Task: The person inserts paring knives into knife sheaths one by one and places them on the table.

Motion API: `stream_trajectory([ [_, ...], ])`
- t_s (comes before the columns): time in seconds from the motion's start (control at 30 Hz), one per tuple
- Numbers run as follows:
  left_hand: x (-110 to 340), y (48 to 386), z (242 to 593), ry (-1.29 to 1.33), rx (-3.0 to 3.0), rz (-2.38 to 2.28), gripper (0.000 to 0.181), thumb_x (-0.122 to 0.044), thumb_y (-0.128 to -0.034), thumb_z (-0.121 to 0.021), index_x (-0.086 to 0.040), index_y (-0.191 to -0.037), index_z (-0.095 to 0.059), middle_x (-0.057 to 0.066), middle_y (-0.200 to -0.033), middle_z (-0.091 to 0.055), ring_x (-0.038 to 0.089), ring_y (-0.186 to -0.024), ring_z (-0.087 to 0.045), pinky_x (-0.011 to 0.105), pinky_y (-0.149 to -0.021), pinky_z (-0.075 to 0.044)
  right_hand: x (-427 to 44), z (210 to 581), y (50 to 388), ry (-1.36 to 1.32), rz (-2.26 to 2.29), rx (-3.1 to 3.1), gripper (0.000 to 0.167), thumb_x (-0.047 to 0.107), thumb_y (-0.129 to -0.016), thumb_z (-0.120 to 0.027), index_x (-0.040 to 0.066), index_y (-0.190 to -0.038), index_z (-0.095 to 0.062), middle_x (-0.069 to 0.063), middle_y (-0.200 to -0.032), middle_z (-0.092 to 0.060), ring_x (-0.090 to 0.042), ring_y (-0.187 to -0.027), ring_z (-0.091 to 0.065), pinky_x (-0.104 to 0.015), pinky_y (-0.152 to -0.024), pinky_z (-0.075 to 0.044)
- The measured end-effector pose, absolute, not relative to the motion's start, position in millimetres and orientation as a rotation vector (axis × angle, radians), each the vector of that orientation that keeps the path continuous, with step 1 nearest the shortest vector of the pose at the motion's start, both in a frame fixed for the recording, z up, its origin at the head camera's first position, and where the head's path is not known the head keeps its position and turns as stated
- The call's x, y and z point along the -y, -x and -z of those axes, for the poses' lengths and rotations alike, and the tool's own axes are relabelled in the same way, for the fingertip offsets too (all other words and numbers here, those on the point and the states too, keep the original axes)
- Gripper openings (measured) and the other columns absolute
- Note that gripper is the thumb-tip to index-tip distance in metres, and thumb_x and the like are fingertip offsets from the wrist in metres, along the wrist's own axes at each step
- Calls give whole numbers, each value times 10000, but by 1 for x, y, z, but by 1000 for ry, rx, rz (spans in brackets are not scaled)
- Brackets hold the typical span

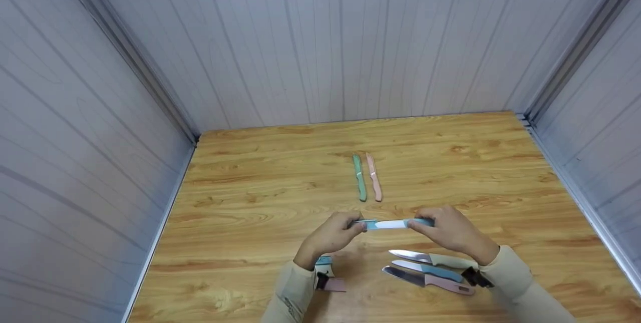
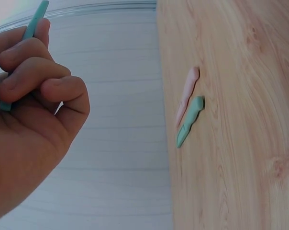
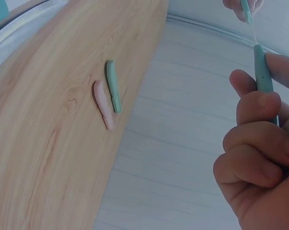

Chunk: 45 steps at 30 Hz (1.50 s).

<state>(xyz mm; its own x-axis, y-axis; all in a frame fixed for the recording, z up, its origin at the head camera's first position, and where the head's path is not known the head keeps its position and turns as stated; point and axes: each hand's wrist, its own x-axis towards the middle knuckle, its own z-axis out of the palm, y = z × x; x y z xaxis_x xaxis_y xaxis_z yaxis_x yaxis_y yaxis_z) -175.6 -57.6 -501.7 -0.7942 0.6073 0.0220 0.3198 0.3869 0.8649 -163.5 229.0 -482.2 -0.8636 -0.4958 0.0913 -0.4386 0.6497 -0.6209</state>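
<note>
My right hand [image 1: 453, 229] grips the blue-green handle [image 3: 264, 72] of a small knife [image 1: 391, 224], fingers curled round it. Its pale blade points left, level above the table. With my left hand [image 1: 331, 234] I hold a matching blue-green blade sheath [image 2: 36, 20] between thumb and curled fingers. In the head view the sheath's end is at the blade's tip; whether the tip sits inside I cannot tell. Below my right hand lie three bare-bladed knives, with a cream handle [image 1: 450, 261], a blue handle [image 1: 443, 273] and a pink handle [image 1: 449, 284].
Farther back on the wooden table [image 1: 250, 178] lie a green sheathed knife [image 1: 359, 179] and a pink one [image 1: 374, 179], side by side. Partly under my left wrist are a blue sheath [image 1: 324, 260], a whitish piece [image 1: 325, 270] and a pink sheath [image 1: 335, 284]. Pale panel walls [image 1: 310, 42] enclose the table.
</note>
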Motion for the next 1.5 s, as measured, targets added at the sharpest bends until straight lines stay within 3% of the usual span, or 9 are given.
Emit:
stream_trajectory([
  [0.3, 57, 176, 503, -816, -2343, -1366, 203, -195, -1004, -478, -104, -878, -609, -73, -706, -439, 62, -603, -388, 211, -572, -342, -228, 483, 164, 761, 993, -2751, 306, 463, -933, -543, 206, -774, -591, 140, -528, -302, 3, -429, -246, -193, -431, -274],
  [0.53, 55, 174, 501, -826, -2310, -1395, 191, -169, -1002, -482, -88, -893, -616, -72, -669, -400, 66, -567, -339, 212, -550, -314, -226, 485, 164, 802, 1003, -2765, 310, 443, -936, -552, 222, -720, -545, 148, -517, -274, 9, -424, -219, -185, -434, -255],
  [1.1, 53, 174, 501, -830, -2324, -1365, 186, -172, -1000, -484, -94, -893, -615, -70, -720, -442, 68, -630, -398, 214, -588, -349, -220, 481, 163, 811, 974, -2755, 315, 455, -938, -541, 227, -722, -537, 142, -513, -273, -2, -421, -206, -193, -443, -250],
  [1.5, 51, 175, 502, -875, -2320, -1372, 191, -160, -1000, -485, -75, -890, -616, -74, -682, -425, 55, -568, -355, 202, -558, -334, -218, 480, 163, 806, 975, -2754, 309, 462, -935, -540, 229, -732, -540, 144, -523, -292, 1, -422, -231, -196, -440, -259],
])
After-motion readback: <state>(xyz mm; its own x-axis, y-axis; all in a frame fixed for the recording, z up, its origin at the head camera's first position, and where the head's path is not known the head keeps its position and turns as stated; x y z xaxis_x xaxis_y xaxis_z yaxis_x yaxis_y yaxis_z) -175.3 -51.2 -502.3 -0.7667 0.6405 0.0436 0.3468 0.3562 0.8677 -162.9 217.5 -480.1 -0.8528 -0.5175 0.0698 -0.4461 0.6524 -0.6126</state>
